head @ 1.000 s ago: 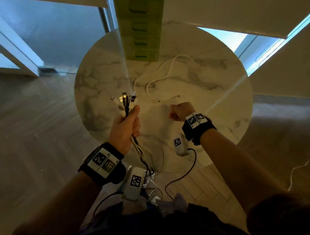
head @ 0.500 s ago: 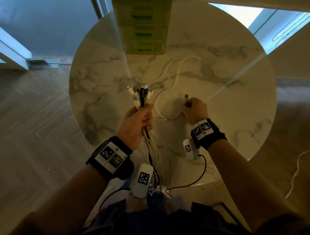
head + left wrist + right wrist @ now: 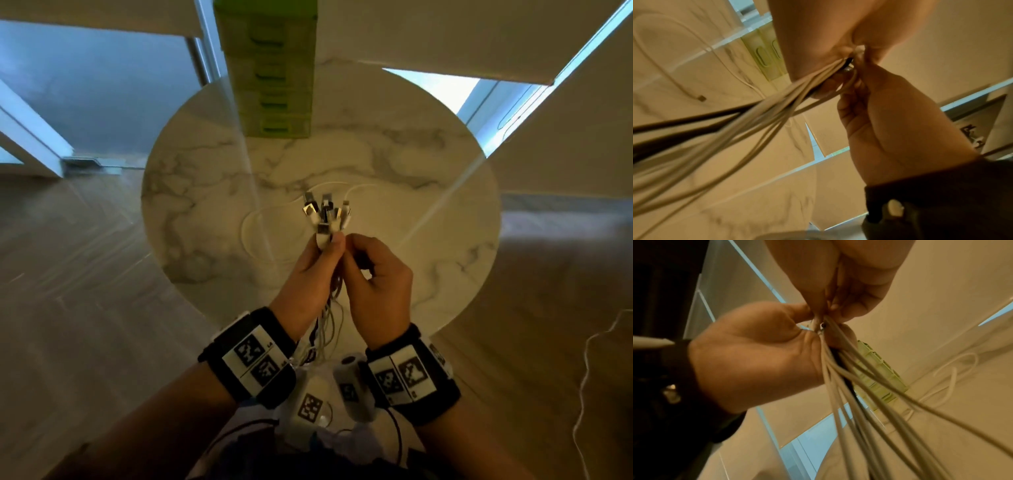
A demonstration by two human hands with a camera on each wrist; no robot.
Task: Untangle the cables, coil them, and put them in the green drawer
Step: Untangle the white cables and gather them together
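Observation:
My left hand (image 3: 320, 253) grips a bundle of white and black cables (image 3: 329, 308) upright over the marble table (image 3: 428, 205). Their connector ends (image 3: 323, 212) fan out above the fist. My right hand (image 3: 356, 250) is pressed against it and pinches a white cable at the top of the bundle. That white cable's slack (image 3: 246, 236) lies looped on the table. The green drawer unit (image 3: 274, 85) stands at the far edge, drawers closed. The left wrist view shows the cables (image 3: 756, 116) trailing from both hands. In the right wrist view the strands (image 3: 859, 402) hang below my fingers.
The round table's near edge (image 3: 342, 329) is just below my wrists, and the bundle hangs down past it. Wooden floor (image 3: 85, 308) surrounds the table. Another white cord (image 3: 589, 377) snakes across the floor at the right. White walls and glass panels stand behind the drawers.
My right hand lifted a white cable end off the table and carried it left to the bundle. My left hand and the bundle shifted right, toward the table's middle.

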